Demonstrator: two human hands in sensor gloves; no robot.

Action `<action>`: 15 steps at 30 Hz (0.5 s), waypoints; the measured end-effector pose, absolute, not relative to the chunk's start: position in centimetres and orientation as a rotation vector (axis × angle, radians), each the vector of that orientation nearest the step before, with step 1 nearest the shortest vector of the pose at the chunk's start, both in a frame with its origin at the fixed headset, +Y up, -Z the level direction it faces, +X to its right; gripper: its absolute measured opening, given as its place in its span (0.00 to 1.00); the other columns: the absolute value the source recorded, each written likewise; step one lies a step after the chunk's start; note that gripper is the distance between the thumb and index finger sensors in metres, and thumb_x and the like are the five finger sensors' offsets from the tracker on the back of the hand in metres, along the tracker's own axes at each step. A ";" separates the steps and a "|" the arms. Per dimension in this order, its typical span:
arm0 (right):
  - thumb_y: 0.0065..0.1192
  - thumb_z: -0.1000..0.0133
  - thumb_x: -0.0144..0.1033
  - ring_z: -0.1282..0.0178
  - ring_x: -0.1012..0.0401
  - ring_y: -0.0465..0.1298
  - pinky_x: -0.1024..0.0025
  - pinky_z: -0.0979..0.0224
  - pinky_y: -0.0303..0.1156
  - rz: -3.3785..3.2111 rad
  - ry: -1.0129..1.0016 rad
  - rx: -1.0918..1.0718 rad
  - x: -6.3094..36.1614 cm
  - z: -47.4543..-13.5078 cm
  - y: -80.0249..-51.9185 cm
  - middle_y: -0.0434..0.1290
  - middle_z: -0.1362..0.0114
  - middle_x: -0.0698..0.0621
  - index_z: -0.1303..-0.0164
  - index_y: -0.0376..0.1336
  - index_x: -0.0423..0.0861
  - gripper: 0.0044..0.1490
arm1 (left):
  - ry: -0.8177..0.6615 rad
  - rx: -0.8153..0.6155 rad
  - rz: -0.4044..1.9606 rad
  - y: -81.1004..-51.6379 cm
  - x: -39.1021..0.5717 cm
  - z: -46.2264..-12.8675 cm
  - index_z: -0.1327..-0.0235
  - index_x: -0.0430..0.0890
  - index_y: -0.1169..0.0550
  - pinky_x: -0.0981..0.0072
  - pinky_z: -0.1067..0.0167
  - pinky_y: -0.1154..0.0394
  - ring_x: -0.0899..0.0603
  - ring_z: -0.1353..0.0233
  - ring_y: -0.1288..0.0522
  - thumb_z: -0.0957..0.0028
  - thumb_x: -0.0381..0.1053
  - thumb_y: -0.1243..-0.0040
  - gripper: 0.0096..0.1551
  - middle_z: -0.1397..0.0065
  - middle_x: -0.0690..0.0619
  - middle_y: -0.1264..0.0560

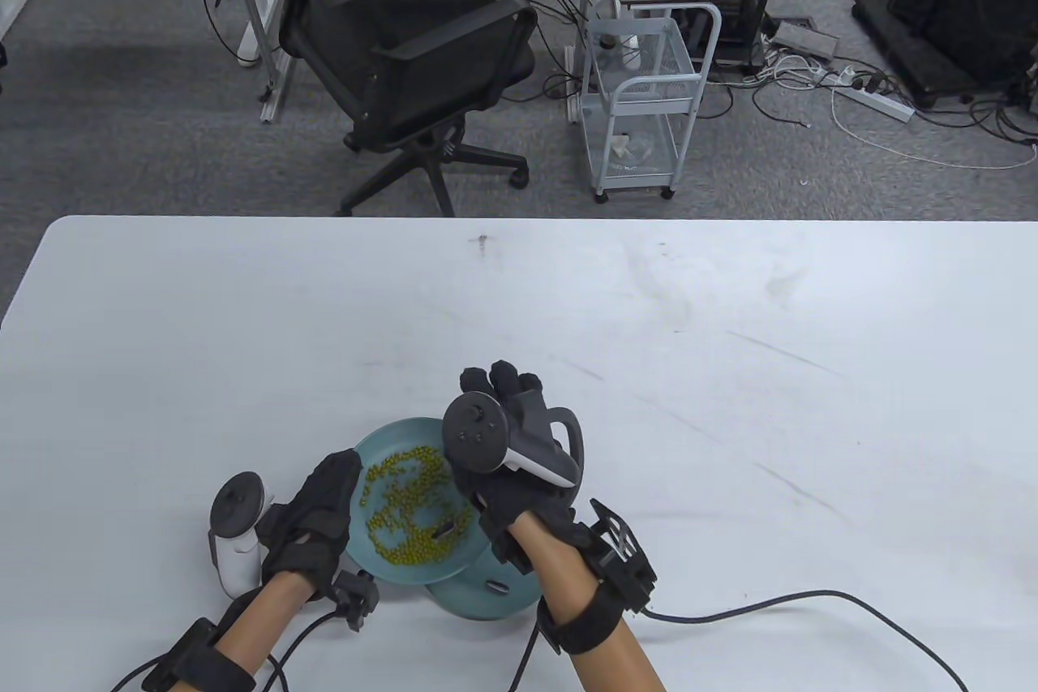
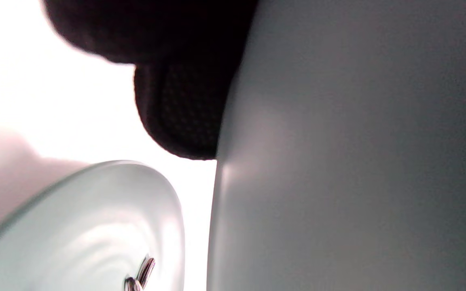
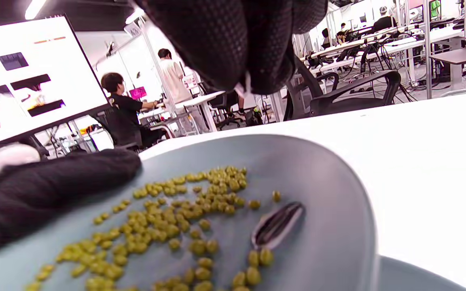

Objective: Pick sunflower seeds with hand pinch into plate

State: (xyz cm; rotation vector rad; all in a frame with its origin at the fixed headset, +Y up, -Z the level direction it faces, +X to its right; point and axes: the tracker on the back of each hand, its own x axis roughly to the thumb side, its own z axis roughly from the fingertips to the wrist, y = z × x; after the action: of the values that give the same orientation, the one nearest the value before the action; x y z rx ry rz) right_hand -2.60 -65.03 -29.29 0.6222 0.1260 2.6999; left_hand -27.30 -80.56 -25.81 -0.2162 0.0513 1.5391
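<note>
The right hand's fingertips (image 3: pixel 233 52) are bunched together above the upper plate (image 3: pixel 330 178), and a small pale sliver shows between them; whether a seed is pinched there cannot be told. One sunflower seed (image 3: pixel 277 230) is seen lying flat on the upper plate, striped black and grey-white, long and pointed, just beside the green beans (image 3: pixel 176 226). A second seed (image 1: pixel 496 586) is seen on the lower plate (image 1: pixel 486 603). The beans, small, round and yellow-green, are scattered in a loose heap over the middle of the upper plate, too many to be counted. Two teal plates are present: the upper one is tilted, and its near edge overlaps the lower one, which rests on the table (image 1: pixel 730 367). The upper plate is gripped at its left rim by the left hand (image 1: pixel 316 513), the thumb laid over the inner face and the fingers hidden beneath it. In the left wrist view a gloved finger (image 2: pixel 180 113) is pressed against the plate's underside. The right hand (image 1: pixel 519 481) is held over the plate's right side. Two trackers are strapped on, one per hand. Beyond the table, one black chair (image 1: pixel 413 51) and one white cart (image 1: pixel 645 100) are seen on the grey floor.
</note>
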 end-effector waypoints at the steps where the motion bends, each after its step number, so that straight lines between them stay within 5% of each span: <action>1: 0.74 0.40 0.25 0.19 0.23 0.44 0.22 0.26 0.37 2.681 0.104 0.628 -2.3 -28.7 -64.3 0.52 0.16 0.26 0.45 0.74 0.24 0.22 | 0.054 -0.216 1.543 -80.6 -27.4 -25.9 0.33 0.42 0.34 0.67 0.71 0.18 0.46 0.65 0.13 0.31 0.60 0.55 0.26 0.49 0.43 0.19; 8: 0.74 0.40 0.26 0.19 0.23 0.43 0.22 0.26 0.37 2.721 0.024 0.684 -1.6 -25.6 -61.9 0.51 0.16 0.26 0.45 0.74 0.25 0.21 | 0.079 -0.204 1.568 -80.5 -28.2 -26.1 0.33 0.42 0.34 0.67 0.70 0.18 0.46 0.65 0.13 0.31 0.61 0.55 0.27 0.48 0.44 0.20; 15: 0.74 0.39 0.27 0.19 0.23 0.44 0.22 0.26 0.38 2.796 0.068 0.650 0.7 -23.8 -64.7 0.51 0.16 0.26 0.45 0.74 0.26 0.22 | 0.107 -0.188 1.563 -80.6 -28.8 -26.3 0.32 0.43 0.35 0.67 0.70 0.18 0.47 0.64 0.13 0.31 0.61 0.56 0.26 0.47 0.44 0.20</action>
State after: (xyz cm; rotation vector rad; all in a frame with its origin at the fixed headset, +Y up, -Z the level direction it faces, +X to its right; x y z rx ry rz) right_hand 0.70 -64.73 -23.82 0.6504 0.0681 2.7964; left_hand -28.77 -80.56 -26.25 -0.1881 0.1073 1.5632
